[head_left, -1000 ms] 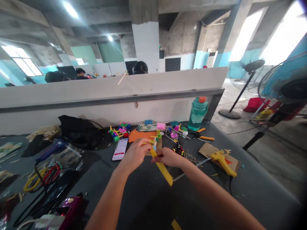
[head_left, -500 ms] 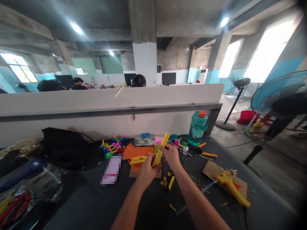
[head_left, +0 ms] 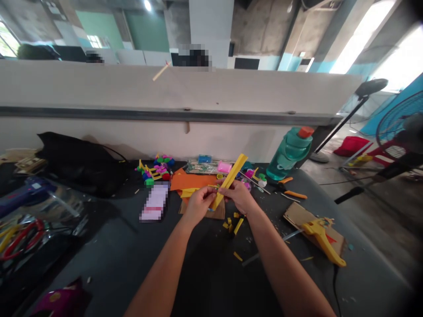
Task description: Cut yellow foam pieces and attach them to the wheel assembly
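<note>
A yellow strip (head_left: 235, 170) is held aslant over the cardboard piece (head_left: 218, 213), its lower part pinched by the fingertips of the left hand (head_left: 199, 205) and of the right hand (head_left: 240, 196); yellow scraps (head_left: 238, 226) are strewn on the dark table (head_left: 115, 251), near the right forearm (head_left: 274, 251)

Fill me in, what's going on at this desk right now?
A person is working with both hands on a long yellow strip. The left hand is at its lower part and the right hand grips it from the other side, with the strip slanting up between them. Behind the hands lies an orange sheet; small yellow scraps lie nearer the person. Off to the right, a yellow glue gun rests on cardboard, not in hand.
</note>
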`<action>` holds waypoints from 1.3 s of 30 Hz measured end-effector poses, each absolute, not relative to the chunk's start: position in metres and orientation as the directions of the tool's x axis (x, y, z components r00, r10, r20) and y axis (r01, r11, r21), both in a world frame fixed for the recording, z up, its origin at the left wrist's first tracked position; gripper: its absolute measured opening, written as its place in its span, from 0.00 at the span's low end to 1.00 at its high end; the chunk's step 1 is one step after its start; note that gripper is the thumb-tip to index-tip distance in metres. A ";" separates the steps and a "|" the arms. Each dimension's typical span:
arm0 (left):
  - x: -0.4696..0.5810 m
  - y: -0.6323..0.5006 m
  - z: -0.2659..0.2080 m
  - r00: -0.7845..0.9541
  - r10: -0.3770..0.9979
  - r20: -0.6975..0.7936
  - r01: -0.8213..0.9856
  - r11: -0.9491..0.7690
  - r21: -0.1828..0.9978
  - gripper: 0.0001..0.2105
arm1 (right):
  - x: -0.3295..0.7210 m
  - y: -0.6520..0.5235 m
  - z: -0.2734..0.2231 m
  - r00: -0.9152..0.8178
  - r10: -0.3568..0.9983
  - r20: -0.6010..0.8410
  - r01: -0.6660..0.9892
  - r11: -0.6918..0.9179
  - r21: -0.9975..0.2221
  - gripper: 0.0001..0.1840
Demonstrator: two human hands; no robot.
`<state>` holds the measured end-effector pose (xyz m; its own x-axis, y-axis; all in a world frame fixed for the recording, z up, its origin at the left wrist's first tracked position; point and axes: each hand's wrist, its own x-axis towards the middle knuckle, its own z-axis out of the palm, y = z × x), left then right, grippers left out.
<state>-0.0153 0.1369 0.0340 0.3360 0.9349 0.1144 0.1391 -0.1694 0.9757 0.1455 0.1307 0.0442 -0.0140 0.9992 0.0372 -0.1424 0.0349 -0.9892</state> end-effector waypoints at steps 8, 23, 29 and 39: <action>-0.012 0.142 0.019 0.374 0.926 -0.060 -0.198 0.143 0.970 0.15 | 0.145 0.130 0.039 -0.178 0.984 -0.016 -0.043 -0.024 -0.999 0.19; -0.019 0.145 0.011 0.414 0.903 -0.114 -0.115 0.177 0.977 0.18 | 0.142 0.134 0.032 -0.032 0.998 -0.058 -0.034 -0.059 -0.998 0.10; -0.021 0.146 0.008 0.433 0.887 -0.162 -0.046 0.201 0.978 0.14 | 0.146 0.138 0.024 0.030 1.000 0.003 0.005 0.003 -1.000 0.13; -0.023 0.147 0.005 0.393 0.917 -0.066 0.028 0.060 0.998 0.15 | 0.144 0.137 0.019 0.050 0.996 -0.069 0.122 -0.075 -0.990 0.17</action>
<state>-0.0230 0.1473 0.0052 0.3932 0.9171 -0.0661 0.0276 0.0600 0.9978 0.1436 0.1374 0.0192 0.0497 0.9963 -0.0695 0.1216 -0.0751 -0.9897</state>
